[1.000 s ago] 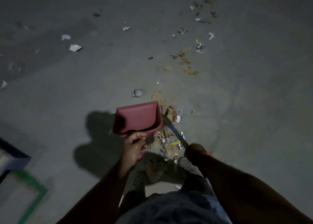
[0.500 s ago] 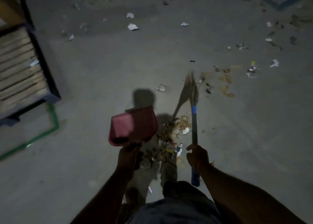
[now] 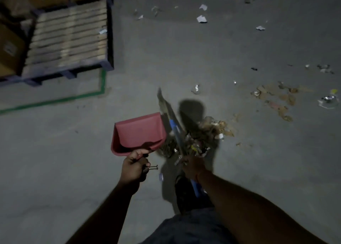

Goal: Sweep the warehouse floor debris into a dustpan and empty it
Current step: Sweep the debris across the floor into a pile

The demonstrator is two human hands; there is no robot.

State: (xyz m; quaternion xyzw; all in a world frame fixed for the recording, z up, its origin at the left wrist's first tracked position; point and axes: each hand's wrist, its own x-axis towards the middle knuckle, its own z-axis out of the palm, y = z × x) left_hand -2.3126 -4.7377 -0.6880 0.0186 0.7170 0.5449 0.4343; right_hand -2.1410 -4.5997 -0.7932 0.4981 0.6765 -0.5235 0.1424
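One dustpan, one broom, perhaps three boxes.

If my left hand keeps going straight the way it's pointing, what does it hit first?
Likely only the red dustpan that the left hand already grips; beyond it, bare floor, though depth is unclear.

Grey concrete floor, dimly lit; a heaped debris pile of brown scraps and wrappers at centre; a looser patch of brown fragments to its right, with a shiny crumpled piece near the right edge; torn white paper bits scattered well apart toward the top; one small crumpled wrapper alone above the pile; a green painted line at left, bordering a slatted wooden pallet that carries cardboard boxes.
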